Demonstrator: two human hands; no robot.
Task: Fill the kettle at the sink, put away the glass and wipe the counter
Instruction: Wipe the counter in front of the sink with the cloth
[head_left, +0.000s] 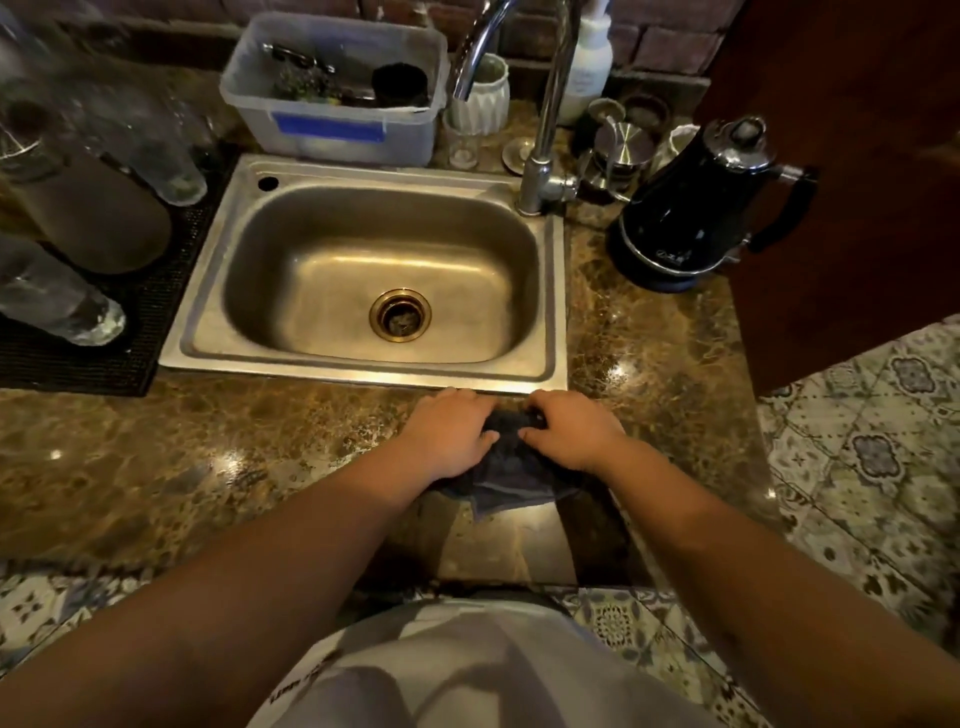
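Left hand (451, 434): we see it lower centre of the frame, palm down, fingers curled onto the dark cloth (511, 475).
Right hand (570, 431): just beside the left, fingers bunched on the same cloth, gripping its upper edge.
Cloth: crumpled on the marble counter (208, 467), just below the sink's front rim, partly hidden under both hands.
Sink (374, 275): centre of the frame, steel basin empty, brass drain showing.
Kettle (701, 208): black, upper right, upright on its base on the counter, right of the faucet (545, 130).
Glasses: we can make out blurred glassware (62, 306) on a dark mat at the left edge.
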